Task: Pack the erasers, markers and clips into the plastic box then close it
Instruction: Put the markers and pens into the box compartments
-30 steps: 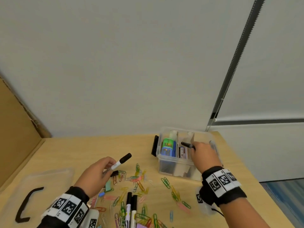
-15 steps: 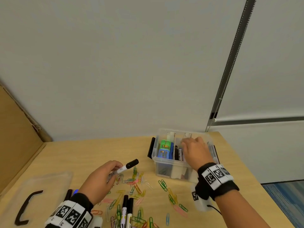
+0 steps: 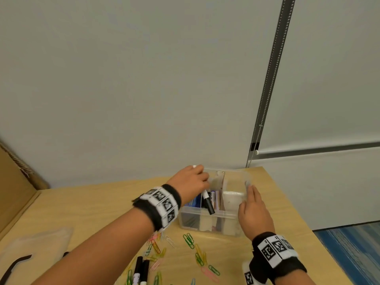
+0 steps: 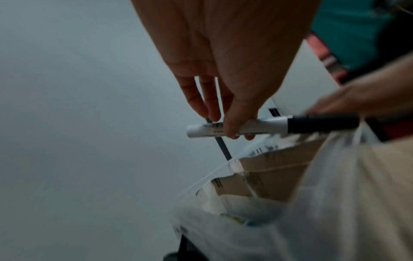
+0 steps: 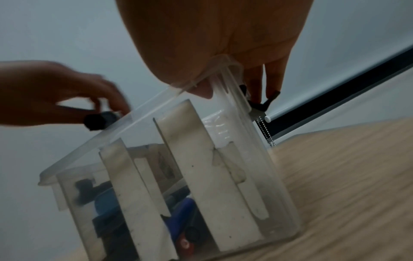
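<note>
The clear plastic box (image 3: 205, 221) stands open at the far right of the wooden table, split by pale dividers (image 5: 201, 159), with markers and a blue item in its left compartments. My left hand (image 3: 203, 182) hovers over the box's left half and pinches a white marker (image 3: 208, 202), black cap toward me and down. The left wrist view shows thumb and finger on the marker's barrel (image 4: 252, 126). My right hand (image 3: 249, 190) holds the box's right rim, thumb inside (image 5: 201, 90) and fingers outside by the black clasp. Coloured paper clips (image 3: 197, 254) lie scattered in front.
Two more black-capped markers (image 3: 141, 270) lie among the clips near the bottom edge. The clear lid (image 3: 35, 247) with its black handle rests at the near left. A cardboard panel (image 3: 12, 192) lines the left side. The table ends just right of the box.
My left hand carried the marker from the clip pile up and right to above the box. My right hand came out of the box and settled on its right rim.
</note>
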The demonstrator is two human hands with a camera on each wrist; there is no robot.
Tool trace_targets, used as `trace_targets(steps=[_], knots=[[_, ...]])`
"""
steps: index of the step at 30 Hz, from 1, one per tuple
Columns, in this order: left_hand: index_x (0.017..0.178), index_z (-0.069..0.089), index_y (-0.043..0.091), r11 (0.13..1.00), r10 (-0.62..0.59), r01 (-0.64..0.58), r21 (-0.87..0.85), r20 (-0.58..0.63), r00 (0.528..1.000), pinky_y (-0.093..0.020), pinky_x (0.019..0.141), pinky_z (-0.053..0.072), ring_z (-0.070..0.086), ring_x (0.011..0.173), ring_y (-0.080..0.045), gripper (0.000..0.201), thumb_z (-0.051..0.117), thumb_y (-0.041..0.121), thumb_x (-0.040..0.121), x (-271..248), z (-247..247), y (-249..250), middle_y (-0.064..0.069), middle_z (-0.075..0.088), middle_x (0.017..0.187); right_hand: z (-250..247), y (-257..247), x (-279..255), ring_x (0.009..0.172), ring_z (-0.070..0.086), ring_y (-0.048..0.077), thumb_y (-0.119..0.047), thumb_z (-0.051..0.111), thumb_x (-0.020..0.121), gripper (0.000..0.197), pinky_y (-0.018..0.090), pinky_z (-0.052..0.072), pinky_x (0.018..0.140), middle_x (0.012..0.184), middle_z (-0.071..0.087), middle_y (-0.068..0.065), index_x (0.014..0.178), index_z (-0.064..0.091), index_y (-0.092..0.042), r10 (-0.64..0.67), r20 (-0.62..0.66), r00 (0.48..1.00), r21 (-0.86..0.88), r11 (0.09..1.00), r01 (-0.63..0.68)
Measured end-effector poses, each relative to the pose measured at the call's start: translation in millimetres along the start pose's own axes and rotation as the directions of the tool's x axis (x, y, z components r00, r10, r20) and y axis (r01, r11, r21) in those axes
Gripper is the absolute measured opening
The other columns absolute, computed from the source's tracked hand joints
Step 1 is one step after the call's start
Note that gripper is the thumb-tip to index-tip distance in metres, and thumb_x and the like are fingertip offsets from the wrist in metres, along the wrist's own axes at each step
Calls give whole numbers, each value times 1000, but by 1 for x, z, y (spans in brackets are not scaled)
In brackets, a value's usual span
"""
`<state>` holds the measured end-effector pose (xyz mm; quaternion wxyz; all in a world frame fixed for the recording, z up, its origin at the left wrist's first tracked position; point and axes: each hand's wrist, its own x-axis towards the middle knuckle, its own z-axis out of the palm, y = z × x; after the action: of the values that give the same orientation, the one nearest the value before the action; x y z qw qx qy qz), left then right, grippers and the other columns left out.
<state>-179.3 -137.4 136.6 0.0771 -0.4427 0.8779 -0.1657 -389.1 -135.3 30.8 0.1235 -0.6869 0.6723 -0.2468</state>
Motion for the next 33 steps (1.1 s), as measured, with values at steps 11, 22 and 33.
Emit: trace_targets(steps=[11,22,33], knots=[[113,59,5,981,-62,140,-133,472,880,-32,75,43,58,92,-30,33,34,21,97,88,27,21,-15,62,104,2,2,-2,114,57,24,-33,20,91,66,35,49,93,158,15,9,152,11,-11,-21,-15,1000,-23,1000,21],[126,57,24,929,-177,206,-307,120,977,-38,96,46,56,111,-21,38,49,8,93,31,3,-10,1,58,128,-3,-2,-2,131,41,25,-27,30,96,61,37,40,103,159,13,10,151,10,-8,-1,29,1000,-70,998,3],[112,64,31,615,-612,583,-530,144,777,-26,90,47,56,102,-5,23,47,27,96,-189,40,-1,15,62,111,-6,-14,-16,139,21,39,-20,47,89,57,54,22,113,155,21,15,143,31,-10,-116,-110,987,-172,980,97]])
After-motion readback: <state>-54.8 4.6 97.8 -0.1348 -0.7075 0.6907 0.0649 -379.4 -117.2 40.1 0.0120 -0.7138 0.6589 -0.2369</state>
